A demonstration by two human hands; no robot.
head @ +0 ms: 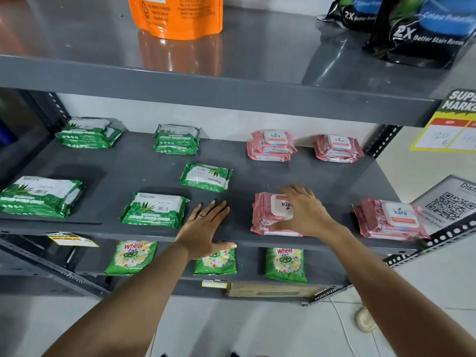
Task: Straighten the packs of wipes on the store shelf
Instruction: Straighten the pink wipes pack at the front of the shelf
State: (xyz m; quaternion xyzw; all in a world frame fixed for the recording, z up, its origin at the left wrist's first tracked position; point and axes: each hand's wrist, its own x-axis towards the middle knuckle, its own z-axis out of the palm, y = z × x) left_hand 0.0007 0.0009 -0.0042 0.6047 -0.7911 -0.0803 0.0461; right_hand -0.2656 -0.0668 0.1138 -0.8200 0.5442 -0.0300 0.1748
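On the grey middle shelf lie green Origami wipe packs and pink Kara wipe packs. My right hand rests on a front pink stack whose top pack is turned upside down, fingers spread over its white lid. My left hand lies flat and empty on the shelf's front edge, just right of a front green pack. A single green pack sits rotated mid-shelf. Other stacks: green at rear left, rear centre and front left; pink at rear, rear right and front right.
The top shelf holds an orange pouch and black detergent bags. Green Wheel sachets lie on the lower shelf. A yellow price sign and a QR code card hang at the right upright.
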